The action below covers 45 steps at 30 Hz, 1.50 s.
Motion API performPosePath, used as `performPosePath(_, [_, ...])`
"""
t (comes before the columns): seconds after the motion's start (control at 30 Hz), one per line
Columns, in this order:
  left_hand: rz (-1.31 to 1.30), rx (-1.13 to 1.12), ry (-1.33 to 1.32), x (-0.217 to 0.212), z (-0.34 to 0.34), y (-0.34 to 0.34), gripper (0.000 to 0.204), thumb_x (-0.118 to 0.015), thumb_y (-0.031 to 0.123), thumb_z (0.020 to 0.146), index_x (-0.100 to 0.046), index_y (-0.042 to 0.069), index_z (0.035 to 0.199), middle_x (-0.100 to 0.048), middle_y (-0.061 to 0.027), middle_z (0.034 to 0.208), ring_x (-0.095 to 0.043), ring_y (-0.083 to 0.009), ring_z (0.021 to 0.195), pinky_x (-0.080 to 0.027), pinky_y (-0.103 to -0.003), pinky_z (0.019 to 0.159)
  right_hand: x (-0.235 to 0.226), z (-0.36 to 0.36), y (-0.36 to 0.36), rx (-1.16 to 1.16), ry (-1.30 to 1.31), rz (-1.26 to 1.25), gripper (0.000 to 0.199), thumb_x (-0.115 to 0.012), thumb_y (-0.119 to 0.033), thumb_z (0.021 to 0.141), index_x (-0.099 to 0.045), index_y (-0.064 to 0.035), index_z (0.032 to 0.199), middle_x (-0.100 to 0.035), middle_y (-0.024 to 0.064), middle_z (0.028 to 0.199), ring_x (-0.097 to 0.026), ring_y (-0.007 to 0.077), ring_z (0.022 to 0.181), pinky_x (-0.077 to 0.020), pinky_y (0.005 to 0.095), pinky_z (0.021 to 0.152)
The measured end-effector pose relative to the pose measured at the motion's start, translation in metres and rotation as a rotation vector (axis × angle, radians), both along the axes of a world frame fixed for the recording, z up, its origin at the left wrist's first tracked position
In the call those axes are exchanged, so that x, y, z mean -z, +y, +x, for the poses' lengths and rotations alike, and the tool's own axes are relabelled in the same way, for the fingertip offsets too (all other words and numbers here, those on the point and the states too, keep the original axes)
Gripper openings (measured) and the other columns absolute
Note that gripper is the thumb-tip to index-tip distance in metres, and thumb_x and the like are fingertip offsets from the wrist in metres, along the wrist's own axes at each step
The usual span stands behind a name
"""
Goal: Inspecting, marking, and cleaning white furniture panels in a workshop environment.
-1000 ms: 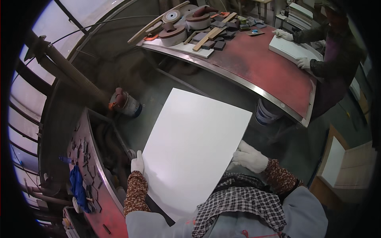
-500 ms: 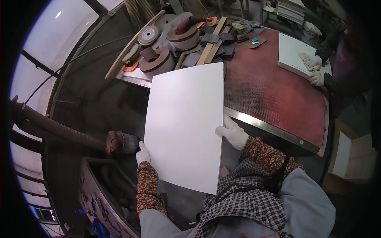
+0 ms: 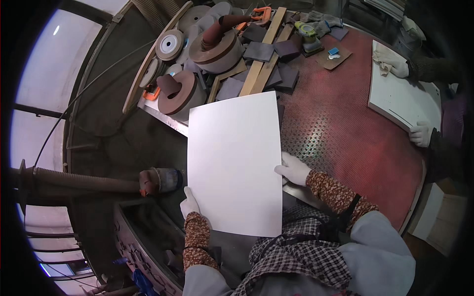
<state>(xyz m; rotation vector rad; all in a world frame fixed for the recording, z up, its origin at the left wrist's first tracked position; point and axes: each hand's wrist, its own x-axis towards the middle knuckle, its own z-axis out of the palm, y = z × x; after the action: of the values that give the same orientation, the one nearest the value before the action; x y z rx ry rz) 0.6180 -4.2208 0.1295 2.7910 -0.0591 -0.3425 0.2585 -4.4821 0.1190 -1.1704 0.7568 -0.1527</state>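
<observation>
A large, flat white panel (image 3: 234, 165) is held up in front of me, tilted, between my two gloved hands. My left hand (image 3: 188, 203) grips its lower left edge, with the thumb along the side. On the right edge, a little below mid-height, my right hand (image 3: 294, 168) is closed on it, thumb on the front face. The fingers behind the panel are mostly hidden. Beyond the panel's right side lies a red worktable (image 3: 340, 93) with a perforated-looking top.
Rolls of abrasive (image 3: 180, 93), dark sanding pads (image 3: 258, 51), wooden strips (image 3: 264, 54) and a yellow-green power sander (image 3: 307, 34) crowd the far side. At right, a co-worker's gloved hands (image 3: 420, 133) rest on another white panel (image 3: 402, 93) with a cloth. A ribbed hose (image 3: 89, 180) extends on the left.
My view has shifted and the held panel sits nearer the table, still in both hands. The co-worker's hands have moved apart, one wiping farther up the other panel.
</observation>
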Motion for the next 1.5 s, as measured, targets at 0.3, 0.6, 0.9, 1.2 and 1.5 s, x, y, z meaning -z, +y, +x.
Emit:
performPosePath(0.3, [0.025, -0.064, 0.032, 0.007, -0.008, -0.017, 0.095, -0.046, 0.078, 0.095, -0.072, -0.013, 0.084, -0.066, -0.0173, 0.07, -0.061, -0.0278, 0.071, -0.047, -0.045, 0.074, 0.006, -0.011, -0.071, -0.017, 0.308, -0.585, 0.062, -0.049, -0.027, 0.102, -0.034, -0.0022, 0.157, -0.071, 0.0231, 0.107, -0.069, 0.0397, 0.098, -0.0537, 0.0498, 0.089])
performPosePath(0.6, [0.033, -0.096, 0.029, 0.019, -0.014, -0.011, 0.094, -0.048, 0.078, 0.095, -0.071, -0.013, 0.083, -0.064, -0.0158, 0.067, -0.059, -0.0232, 0.07, -0.047, -0.044, 0.073, 0.029, 0.034, -0.167, -0.086, 0.367, -0.909, 0.051, -0.042, -0.019, 0.105, -0.037, -0.0112, 0.155, -0.064, 0.0238, 0.117, -0.067, 0.0426, 0.101, -0.054, 0.0523, 0.09])
performPosePath(0.9, [0.054, -0.082, 0.024, 0.023, -0.012, -0.01, 0.098, -0.045, 0.08, 0.095, -0.07, -0.014, 0.083, -0.066, -0.019, 0.069, -0.06, -0.0263, 0.072, -0.046, -0.045, 0.075, 0.025, -0.013, -0.128, -0.237, 0.264, -1.004, 0.033, -0.051, -0.013, 0.098, -0.064, -0.0104, 0.129, -0.066, 0.0163, 0.105, -0.067, 0.0362, 0.096, -0.055, 0.0485, 0.085])
performPosePath(1.2, [0.04, -0.095, 0.001, 0.033, -0.008, -0.003, 0.099, -0.044, 0.08, 0.095, -0.068, -0.015, 0.083, -0.064, -0.0252, 0.07, -0.06, -0.0349, 0.072, -0.045, -0.048, 0.077, 0.027, 0.042, -0.167, 0.006, 0.234, -1.138, 0.045, -0.049, -0.011, 0.097, -0.048, -0.003, 0.141, -0.061, 0.0218, 0.127, -0.063, 0.0401, 0.111, -0.0527, 0.05, 0.094])
performPosePath(1.5, [0.023, -0.093, 0.022, 0.017, -0.01, -0.005, 0.098, -0.045, 0.08, 0.095, -0.069, -0.015, 0.082, -0.066, -0.0222, 0.07, -0.062, -0.0308, 0.073, -0.047, -0.046, 0.077, 0.0, 0.042, -0.151, 0.206, 0.091, -1.158, 0.032, -0.051, -0.008, 0.092, -0.057, -0.0028, 0.123, -0.062, 0.0224, 0.12, -0.062, 0.0412, 0.11, -0.0518, 0.0524, 0.092])
